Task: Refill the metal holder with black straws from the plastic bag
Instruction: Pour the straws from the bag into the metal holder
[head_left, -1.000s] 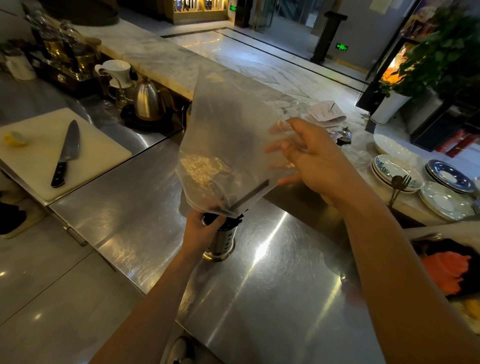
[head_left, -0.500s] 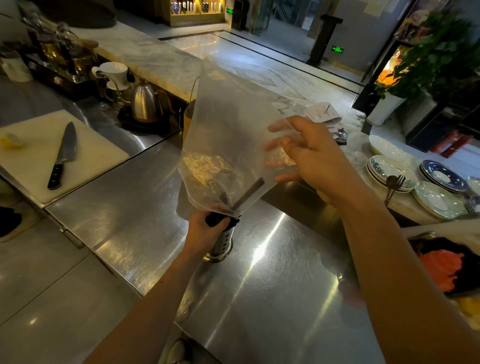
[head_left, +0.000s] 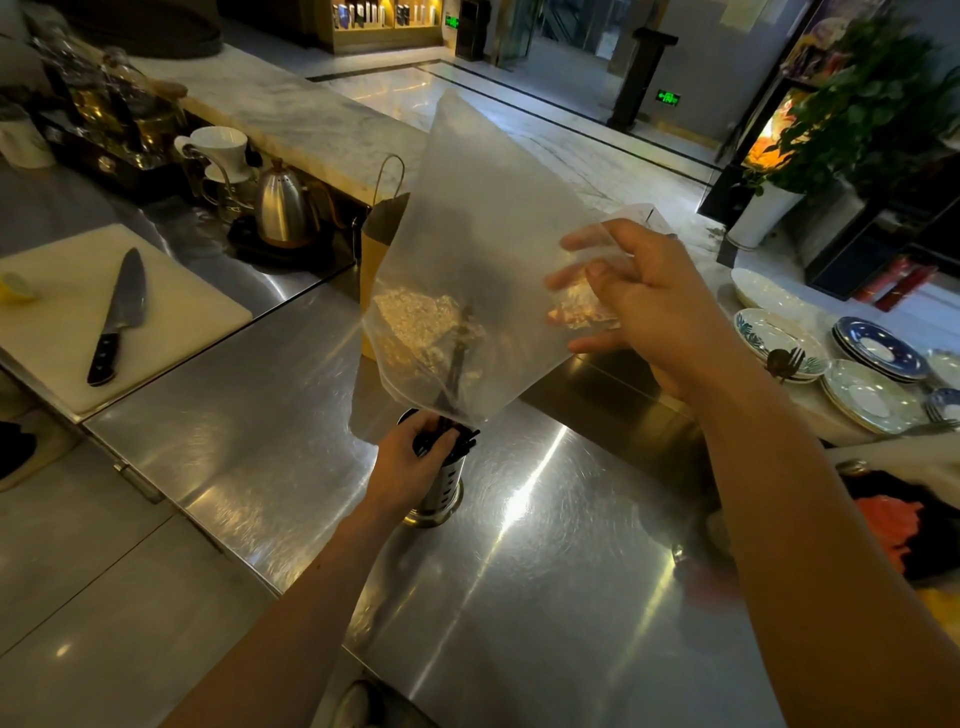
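Observation:
A perforated metal holder (head_left: 441, 491) stands on the steel counter (head_left: 545, 571), with black straws (head_left: 449, 436) poking out of its top. My left hand (head_left: 410, 457) grips the holder and the straw tops near the rim. Above it, my right hand (head_left: 644, 306) pinches the side of a translucent plastic bag (head_left: 483, 244), which is tipped with its lower corner over the holder. One black straw (head_left: 457, 364) shows through the bag, standing nearly upright toward that corner.
A cutting board (head_left: 171, 312) with a knife (head_left: 117, 317) lies at the left. A steel kettle (head_left: 283, 208) and a brown paper bag (head_left: 376, 234) stand behind the holder. Stacked plates (head_left: 872, 395) sit on the right, and a red cloth (head_left: 898, 525) lies near my right arm.
The straw inside the bag has swung from slanted to nearly upright and slid toward the holder. My left hand has shifted up onto the straw tops.

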